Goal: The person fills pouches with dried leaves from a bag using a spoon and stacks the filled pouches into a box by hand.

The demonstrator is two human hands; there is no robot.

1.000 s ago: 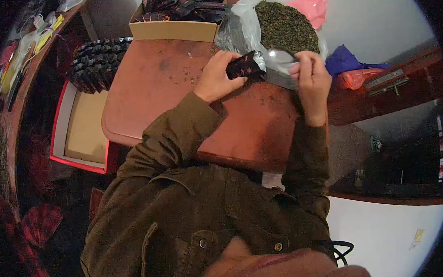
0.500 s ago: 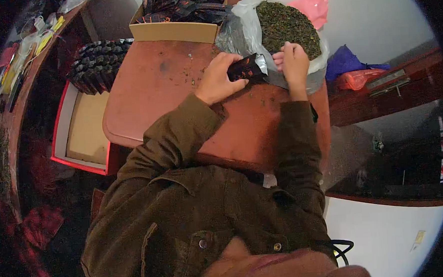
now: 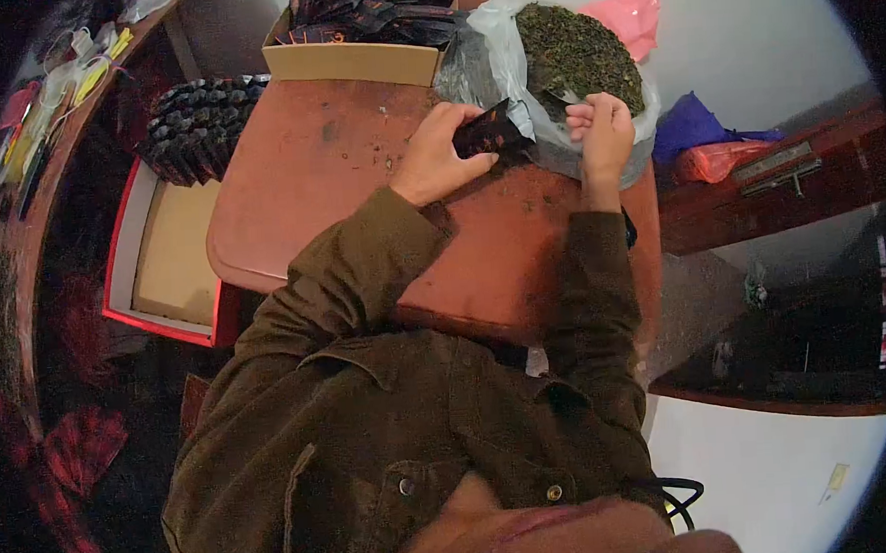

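Observation:
My left hand (image 3: 439,159) wraps round a small black packet (image 3: 494,136) with orange print, its silvery end facing right. The packet is held above the table, beside a clear plastic bag (image 3: 502,43) full of dried tea leaves (image 3: 582,54). At the near edge of the leaves, my right hand (image 3: 604,133) has its fingers curled. From them a small shiny spoon (image 3: 567,97) points left over the leaves; its handle is mostly hidden by my fingers.
On the reddish table (image 3: 318,183) lie scattered leaf crumbs. A cardboard box (image 3: 352,64) of black packets stands at the back. Left are rows of black packets (image 3: 200,129) and a red-rimmed box (image 3: 171,256). Pink (image 3: 630,16) and purple bags (image 3: 691,128) lie right.
My right hand has shifted slightly right and down, and the spoon now shows at its fingers. The packet in my left hand has tilted a little, its silvery end turned upward.

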